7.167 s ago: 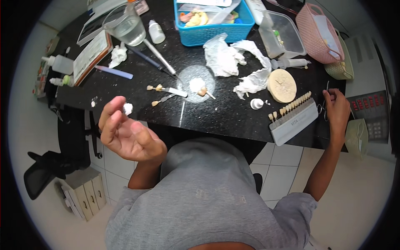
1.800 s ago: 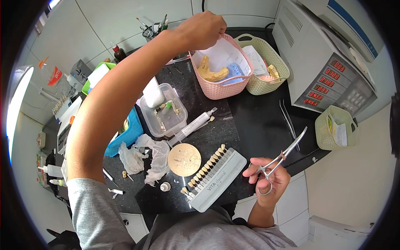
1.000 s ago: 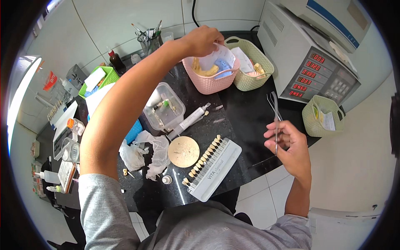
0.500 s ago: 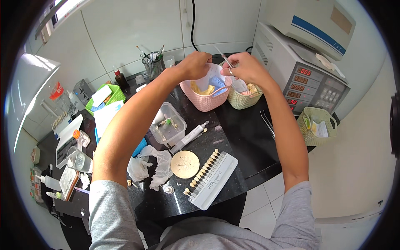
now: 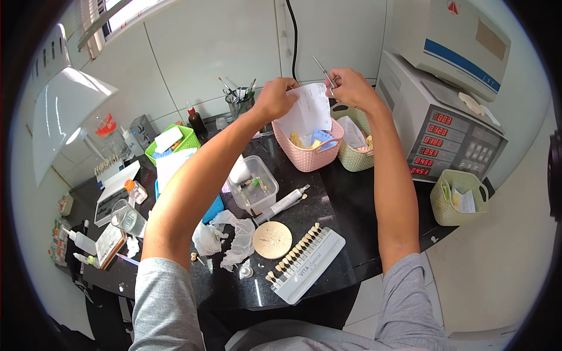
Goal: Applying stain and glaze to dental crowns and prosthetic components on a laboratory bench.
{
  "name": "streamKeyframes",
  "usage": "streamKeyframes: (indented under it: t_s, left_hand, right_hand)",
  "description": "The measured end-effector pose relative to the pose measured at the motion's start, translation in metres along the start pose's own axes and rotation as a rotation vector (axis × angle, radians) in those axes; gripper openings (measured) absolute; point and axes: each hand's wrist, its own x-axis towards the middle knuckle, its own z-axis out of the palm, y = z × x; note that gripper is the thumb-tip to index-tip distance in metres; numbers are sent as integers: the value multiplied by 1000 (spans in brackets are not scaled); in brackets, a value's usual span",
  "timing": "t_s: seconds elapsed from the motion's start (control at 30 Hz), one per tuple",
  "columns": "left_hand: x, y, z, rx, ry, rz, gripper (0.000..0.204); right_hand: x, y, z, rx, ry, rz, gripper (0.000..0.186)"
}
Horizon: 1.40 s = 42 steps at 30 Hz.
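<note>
Both my hands hold a white sheet of paper (image 5: 311, 108) upright over the pink woven basket (image 5: 307, 159). My left hand (image 5: 278, 98) is closed on the sheet's upper left edge. At its upper right corner, my right hand (image 5: 349, 89) pinches the paper and also holds a slim metal tool with ring handles (image 5: 321, 66), its tip pointing up and left. I cannot tell whether it is scissors or a clamp. In the pink basket lie a blue dental model (image 5: 322, 138) and yellowish model pieces (image 5: 297, 140). A light green basket (image 5: 355, 159) with papers and models stands right beside it.
A furnace-like machine with red displays (image 5: 451, 126) stands at the right, with a small green basket (image 5: 459, 202) before it. Nearer me lie a tooth shade guide (image 5: 310, 269), a round beige disc (image 5: 273, 240), a tube (image 5: 284, 203) and a clear plastic box (image 5: 257, 175).
The paper has come up out of the pink basket and now stands spread between my hands. My head view has shifted, so the bench appears lower and further right.
</note>
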Motion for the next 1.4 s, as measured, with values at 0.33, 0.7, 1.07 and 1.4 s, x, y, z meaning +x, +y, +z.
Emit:
streamKeyframes:
  t_s: [0.33,0.7,1.07,1.4]
  left_hand:
    - [-13,9,-9,264,146,190,38]
    - [-40,13,-44,367,137,213,27]
    - [13,18,1,311,-25,342,35]
    - [40,20,-31,51,232,16,22]
  right_hand:
    - [-2,2,-21,-224,184,-41,18]
    - [-68,-95,-75,-23,353,-59,37]
    - [-69,-103,-65,-117,434,-58,26]
    - [-37,-53,-63,-14,384,-55,27]
